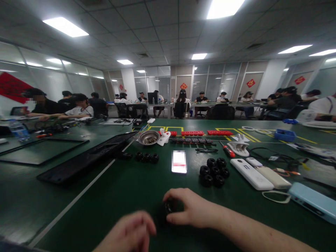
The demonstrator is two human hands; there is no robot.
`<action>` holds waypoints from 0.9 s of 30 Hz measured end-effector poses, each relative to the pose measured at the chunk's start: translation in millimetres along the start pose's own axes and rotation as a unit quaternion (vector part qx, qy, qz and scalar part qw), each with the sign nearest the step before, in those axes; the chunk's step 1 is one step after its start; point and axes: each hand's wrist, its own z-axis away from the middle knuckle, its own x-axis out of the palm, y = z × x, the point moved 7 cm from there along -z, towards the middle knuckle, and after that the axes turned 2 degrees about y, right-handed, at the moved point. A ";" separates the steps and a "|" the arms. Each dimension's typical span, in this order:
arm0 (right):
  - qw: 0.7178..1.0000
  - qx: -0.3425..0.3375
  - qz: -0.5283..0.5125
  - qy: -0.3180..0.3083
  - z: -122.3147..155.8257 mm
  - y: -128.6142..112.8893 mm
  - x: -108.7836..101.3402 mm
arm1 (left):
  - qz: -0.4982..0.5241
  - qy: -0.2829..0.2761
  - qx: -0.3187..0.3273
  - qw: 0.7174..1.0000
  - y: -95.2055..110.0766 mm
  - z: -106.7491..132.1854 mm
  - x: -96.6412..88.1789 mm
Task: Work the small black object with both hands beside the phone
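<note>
My right hand [193, 209] curls its thumb and fingers around a small black toy wheel [168, 208] at the near middle of the green table [105, 199]. Part of the wheel is hidden by the fingers. To the left, my left hand [132, 229] hovers, blurred, with loosely bent fingers and nothing visible in it. A cluster of several black wheels [214, 170] sits beyond my right hand. More black wheels [147, 157] stand in a row at the left. Between these groups lies a phone with a lit screen [179, 161].
A long black panel [89, 157] lies left, near a metal bowl of small parts [149, 138]. Red strips [192, 133] and a dark strip [193, 140] lie farther back. Rightward are a red screwdriver [229, 150], white power bank [250, 173], light-blue box [312, 201] and blue tray [285, 134].
</note>
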 end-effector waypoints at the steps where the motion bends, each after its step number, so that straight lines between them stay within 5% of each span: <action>1: 0.994 0.027 -0.092 0.047 -3.1 6.7 -4.0 | 0.001 0.023 0.028 0.999 18.6 -14.6 -3.2; 4: 0.935 0.117 -0.280 0.183 -8.8 42.7 -13.7 | -0.021 0.098 0.160 0.982 72.6 -49.6 1.7; 7: 0.918 0.133 -0.295 0.229 -9.9 73.1 -12.0 | -0.182 0.003 0.291 0.939 99.7 -71.0 50.9; 8: 0.917 0.131 -0.290 0.242 -8.7 82.0 -10.9 | -0.232 0.009 0.313 0.921 100.2 -77.2 62.2; 11: 0.907 0.153 -0.264 0.291 -2.3 107.6 -7.8 | -0.260 0.012 0.289 0.921 82.3 -100.8 80.5; 16: 0.881 0.169 -0.333 0.290 -6.8 121.0 1.8 | -0.076 -0.083 0.253 0.961 52.7 -122.6 88.0; 22: 0.859 0.169 -0.377 0.303 -10.5 119.2 0.4 | -0.045 -0.009 0.249 0.967 50.5 -122.4 79.6; 27: 0.895 0.133 -0.254 0.342 -5.9 105.3 -11.5 | -0.034 0.031 0.247 0.968 60.9 -113.7 80.4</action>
